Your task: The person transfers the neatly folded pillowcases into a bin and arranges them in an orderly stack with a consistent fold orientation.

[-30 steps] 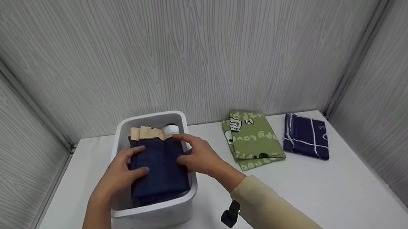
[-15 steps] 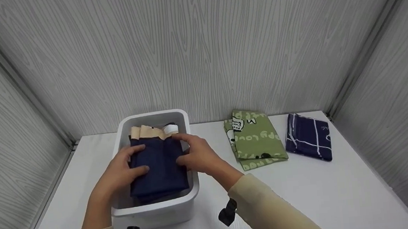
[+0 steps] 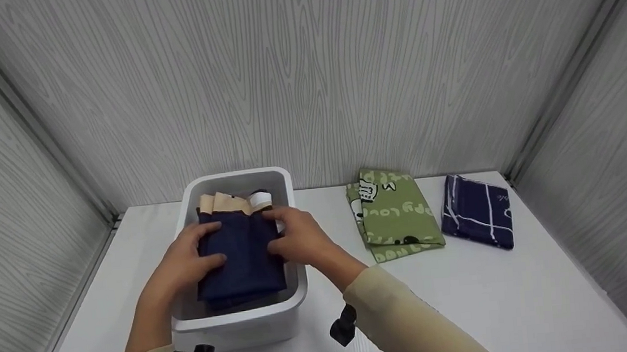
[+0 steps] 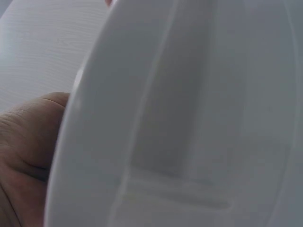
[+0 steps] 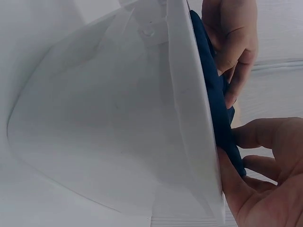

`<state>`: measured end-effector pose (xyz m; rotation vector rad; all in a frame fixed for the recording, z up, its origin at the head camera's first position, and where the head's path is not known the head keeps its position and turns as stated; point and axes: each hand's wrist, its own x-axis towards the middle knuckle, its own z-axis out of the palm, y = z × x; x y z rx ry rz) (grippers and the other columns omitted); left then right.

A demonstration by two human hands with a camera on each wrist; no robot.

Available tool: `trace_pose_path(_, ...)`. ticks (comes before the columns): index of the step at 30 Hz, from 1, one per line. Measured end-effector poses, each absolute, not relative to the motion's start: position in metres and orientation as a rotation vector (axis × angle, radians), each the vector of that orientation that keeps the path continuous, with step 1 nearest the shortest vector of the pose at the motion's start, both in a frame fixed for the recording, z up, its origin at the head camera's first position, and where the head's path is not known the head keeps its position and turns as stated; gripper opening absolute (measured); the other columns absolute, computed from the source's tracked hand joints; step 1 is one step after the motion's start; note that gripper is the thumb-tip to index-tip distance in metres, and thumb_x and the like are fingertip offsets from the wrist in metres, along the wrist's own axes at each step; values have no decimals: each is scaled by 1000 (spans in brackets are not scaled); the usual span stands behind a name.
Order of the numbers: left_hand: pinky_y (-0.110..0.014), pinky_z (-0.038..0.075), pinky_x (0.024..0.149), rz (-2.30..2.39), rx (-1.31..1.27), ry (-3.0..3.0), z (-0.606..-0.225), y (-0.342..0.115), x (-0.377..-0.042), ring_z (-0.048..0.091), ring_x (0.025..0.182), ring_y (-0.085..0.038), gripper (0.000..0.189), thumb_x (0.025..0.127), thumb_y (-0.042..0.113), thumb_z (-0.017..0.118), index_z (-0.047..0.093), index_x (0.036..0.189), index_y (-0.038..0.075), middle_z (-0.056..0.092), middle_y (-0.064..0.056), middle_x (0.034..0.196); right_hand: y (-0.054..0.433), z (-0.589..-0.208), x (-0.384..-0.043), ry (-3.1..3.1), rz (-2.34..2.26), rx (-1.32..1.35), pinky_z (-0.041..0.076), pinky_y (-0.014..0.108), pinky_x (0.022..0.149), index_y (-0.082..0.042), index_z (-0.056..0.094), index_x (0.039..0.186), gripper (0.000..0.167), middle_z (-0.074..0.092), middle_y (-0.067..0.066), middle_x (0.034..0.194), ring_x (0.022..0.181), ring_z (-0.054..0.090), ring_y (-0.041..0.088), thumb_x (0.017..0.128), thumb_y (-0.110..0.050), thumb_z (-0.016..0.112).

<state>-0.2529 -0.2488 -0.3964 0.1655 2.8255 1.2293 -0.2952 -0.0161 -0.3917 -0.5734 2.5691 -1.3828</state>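
A folded navy cloth [image 3: 241, 256] lies in the upper part of a white plastic bin [image 3: 246, 317], with a beige fold [image 3: 230, 202] and a white patch [image 3: 260, 199] showing at its far end. My left hand [image 3: 185, 261] holds the cloth's left side, thumb and index finger lying over the edge. On the opposite side, my right hand [image 3: 299, 235] grips the cloth by its right edge. Both hands meet the navy cloth [image 5: 218, 99] just above the bin's rim in the right wrist view. In the left wrist view, the bin wall [image 4: 189, 94] hides most of the left hand [image 4: 28, 146].
Right of the bin, a folded green printed cloth [image 3: 399, 214] lies on the white table [image 3: 443, 301]. Beyond it, near the right wall, is a folded navy cloth with white lines [image 3: 478, 212]. Grey wood-grain panels [image 3: 304, 74] enclose the back and sides.
The navy cloth has shifted slightly left inside the bin, and a wider gap shows along its right side. Both hands have kept their hold; the head view has turned a little.
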Motion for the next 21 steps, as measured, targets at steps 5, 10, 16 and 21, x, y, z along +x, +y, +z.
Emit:
trace_pose_path(5,-63,21,116,1235,151,2826,-395,-248,-253,21,146,-49,66,90,9,66,40,150,1,20,-29,160,-18,-392,-297,2598,-1344,-566,57,28,60,-11,57,140,65,63,10,131,86,66,16,78,2,66)
trace_pose_path(10,-63,19,117,1235,156,2848,-395,-247,-252,19,147,-49,65,90,7,65,40,149,-1,21,-30,159,-18,-392,-296,2633,-1315,-561,56,27,61,-15,59,139,62,66,8,124,85,66,14,80,-1,66)
trace_pose_path(16,-64,38,106,1279,176,2854,-394,-246,-249,34,138,-54,62,91,8,63,41,149,1,29,-28,156,-17,-392,-293,2598,-1376,-580,59,32,71,-14,57,141,61,63,11,133,104,68,19,82,0,63)
trace_pose_path(21,-66,44,98,1313,171,2854,-394,-245,-246,36,136,-55,61,91,7,62,43,149,4,25,-28,159,-15,-394,-291,2518,-1455,-550,60,31,71,-13,56,141,58,61,15,136,113,67,26,85,-1,63)
